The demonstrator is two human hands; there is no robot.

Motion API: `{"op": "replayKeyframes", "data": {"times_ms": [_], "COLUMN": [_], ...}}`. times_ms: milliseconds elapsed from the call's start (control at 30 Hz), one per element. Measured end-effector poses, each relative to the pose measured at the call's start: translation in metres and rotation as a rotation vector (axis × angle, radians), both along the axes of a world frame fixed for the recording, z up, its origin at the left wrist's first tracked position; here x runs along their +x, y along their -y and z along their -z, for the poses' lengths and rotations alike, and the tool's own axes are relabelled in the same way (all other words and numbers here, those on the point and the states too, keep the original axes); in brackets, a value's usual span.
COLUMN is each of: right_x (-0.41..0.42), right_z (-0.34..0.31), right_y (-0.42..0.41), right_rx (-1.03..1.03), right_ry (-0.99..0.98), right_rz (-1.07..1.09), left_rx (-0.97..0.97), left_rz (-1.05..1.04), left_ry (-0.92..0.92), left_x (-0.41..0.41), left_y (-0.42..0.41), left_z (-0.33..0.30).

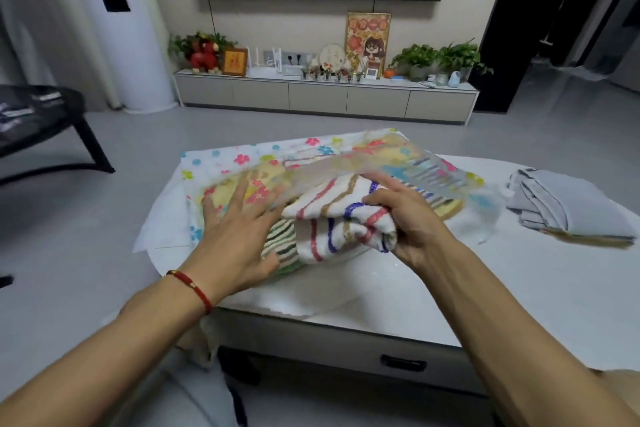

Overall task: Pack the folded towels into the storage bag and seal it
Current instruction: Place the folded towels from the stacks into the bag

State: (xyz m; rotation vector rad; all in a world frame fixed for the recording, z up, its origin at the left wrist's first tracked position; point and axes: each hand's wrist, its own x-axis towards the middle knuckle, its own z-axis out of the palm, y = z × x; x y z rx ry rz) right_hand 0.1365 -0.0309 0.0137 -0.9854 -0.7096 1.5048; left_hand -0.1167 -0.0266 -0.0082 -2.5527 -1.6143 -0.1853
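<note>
A clear storage bag (242, 158) printed with coloured flowers lies on the white table (519, 288), its mouth facing me. A white towel with red, blue and tan stripes (341, 218) sits half inside the mouth. My right hand (412, 222) grips that towel's near right end. Under it lies a green-striped towel (280, 246), and a yellowish towel (225, 191) shows through the plastic. My left hand (239, 232) has straight, spread fingers that lie on the bag's top sheet at the mouth.
A folded grey cloth pile (568, 204) sits on the table's right side. The table's front edge with a drawer handle (403, 362) is close to me. A black chair (41, 121) stands at the left, a TV cabinet (325, 97) across the floor.
</note>
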Motion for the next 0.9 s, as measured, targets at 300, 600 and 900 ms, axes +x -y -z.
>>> {"op": "replayKeyframes", "data": {"times_ms": [300,600,900], "right_x": [-0.116,-0.145,-0.131], "right_z": [0.016,0.098,0.098], "right_y": [-0.077,-0.040,-0.013], "right_rx": [-0.015,-0.099,0.023], "right_ry": [-0.379,0.193,0.662], "right_rz": [0.176,-0.119,-0.188], "left_rx": [-0.050,-0.118,-0.144], "left_rz": [-0.040,-0.053,-0.055], "left_ry": [0.126,0.147,0.162], "left_x": [0.001,-0.002,0.003], "left_y": [-0.020,-0.009,-0.006], "left_z": [-0.059,-0.044,-0.032]}}
